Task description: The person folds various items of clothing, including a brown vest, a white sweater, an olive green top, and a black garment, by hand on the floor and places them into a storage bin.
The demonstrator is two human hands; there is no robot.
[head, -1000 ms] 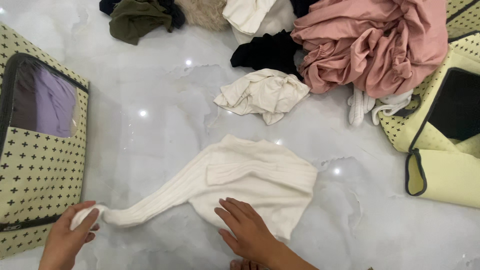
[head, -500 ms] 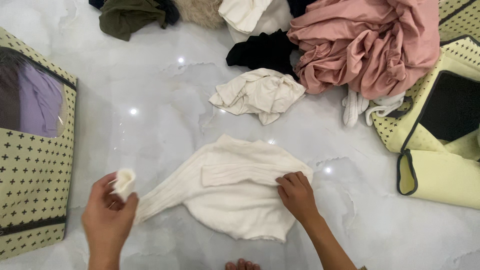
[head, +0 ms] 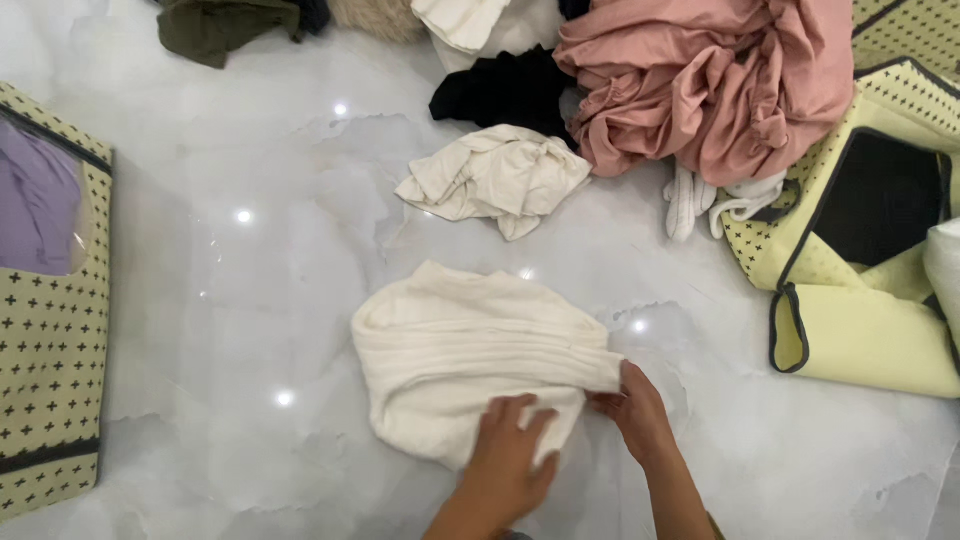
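Two hands on a folded cream sweater

Lower centre, the left hand (head: 508, 455) lies flat and open on the cream sweater (head: 470, 350); the right hand (head: 637, 415) pinches its right edge. It rests on glossy marble floor (head: 250, 300); upper frame holds a clothes pile (head: 700, 80).

Two hands in view: left hand (head: 508, 457) and right hand (head: 634, 411), both on one cream ribbed sweater (head: 470, 350), the only garment laid out flat on the floor (head: 250, 300). Loose garments beyond it, six counted: one crumpled cream top (head: 495, 178), one black piece (head: 500, 90), one large pink garment (head: 710, 80), one olive piece (head: 215, 25), one white piece (head: 462, 20) at the top edge, and one white bundle (head: 715, 200) by the pink; whether that bundle is one item or two cannot be told. Yellow-green cross-patterned storage bags: two, the left bag (head: 45, 380) and the right bag (head: 860, 330).
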